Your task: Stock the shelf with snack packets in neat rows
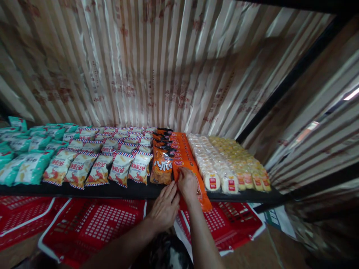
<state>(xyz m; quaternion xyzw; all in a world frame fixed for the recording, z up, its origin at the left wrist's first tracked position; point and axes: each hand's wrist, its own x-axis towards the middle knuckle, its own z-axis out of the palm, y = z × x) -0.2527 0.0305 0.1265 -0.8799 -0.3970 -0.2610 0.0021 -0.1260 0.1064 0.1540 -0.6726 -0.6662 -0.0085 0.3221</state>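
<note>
A row of overlapping orange snack packets (181,144) runs back along the shelf, and the front packet (206,203) juts over the shelf's front edge. My right hand (188,185) lies on this front packet, its fingers curled and closed on the packet's left side. Beside it, my left hand (165,207) has its fingers stretched out, with the tips at the packet's left edge near my right fingers. Just left stand orange-and-black snack bags (162,166). To the right are clear-wrapped round white cakes (212,182).
White-and-red snack bags (122,168) and teal bags (35,166) fill the shelf's left. Yellow wrapped snacks (246,168) sit at its right. Below the black shelf (117,189) are red baskets (98,224). Striped sheeting (134,67) hangs behind; a dark post (280,86) slants at right.
</note>
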